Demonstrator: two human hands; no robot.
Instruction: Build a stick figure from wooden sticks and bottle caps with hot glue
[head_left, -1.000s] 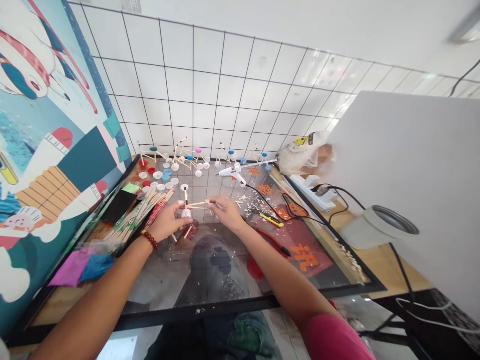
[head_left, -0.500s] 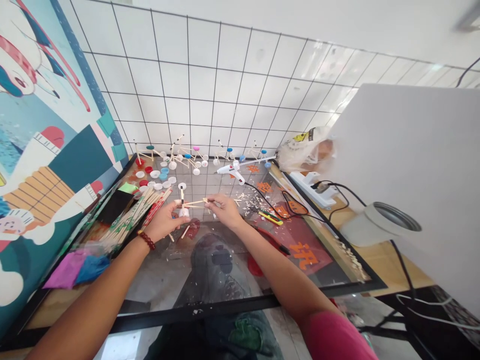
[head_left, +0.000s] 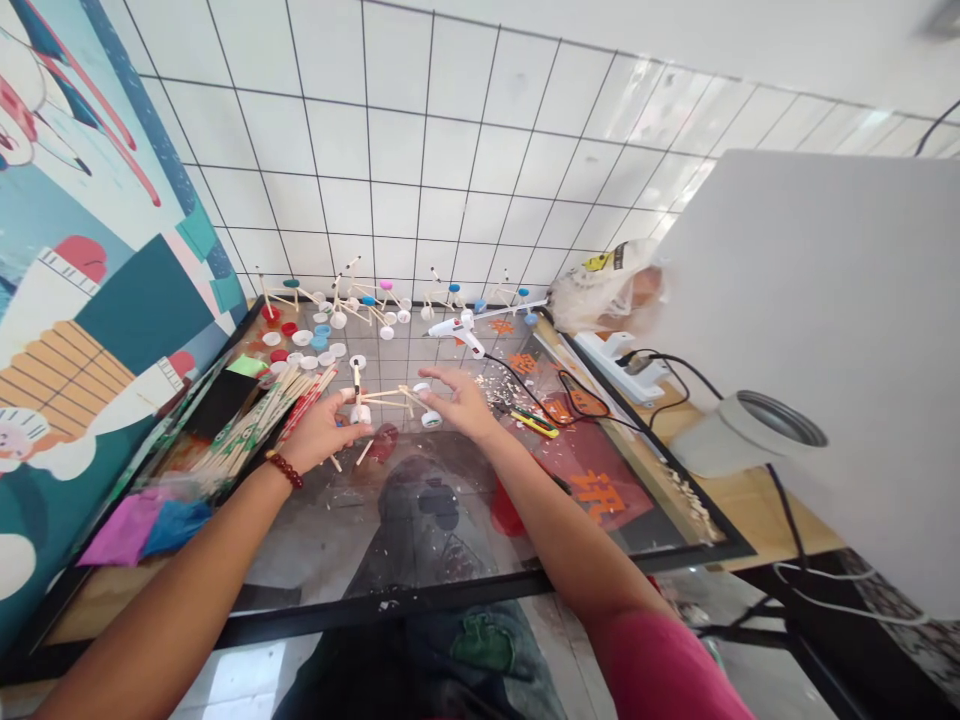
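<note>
My left hand (head_left: pixel 330 425) is closed on one end of a small wheeled frame of wooden sticks (head_left: pixel 386 397). A short upright stick with a dark tip rises there above a white bottle cap (head_left: pixel 361 413). My right hand (head_left: pixel 461 400) is at the frame's other end, fingers stretched out and thumb apart from them. Two white bottle-cap wheels (head_left: pixel 430 419) show there, the upper one between index finger and thumb. Whether the right hand touches it I cannot tell. Two loose stick pieces (head_left: pixel 364 452) lie just below the left hand.
Behind stand several similar stick models (head_left: pixel 367 302) and loose bottle caps (head_left: pixel 301 338). A white glue gun (head_left: pixel 457 330) lies beyond my right hand, its cord running right past a yellow cutter knife (head_left: pixel 535 423) and wood scraps. Stick bundles (head_left: pixel 255 430) lie left; a power strip (head_left: pixel 622 368) lies right.
My right hand has let go of the sticks it pinched and spread its fingers, uncovering the bottle-cap wheels. My left hand keeps its hold. The whole view has shifted slightly.
</note>
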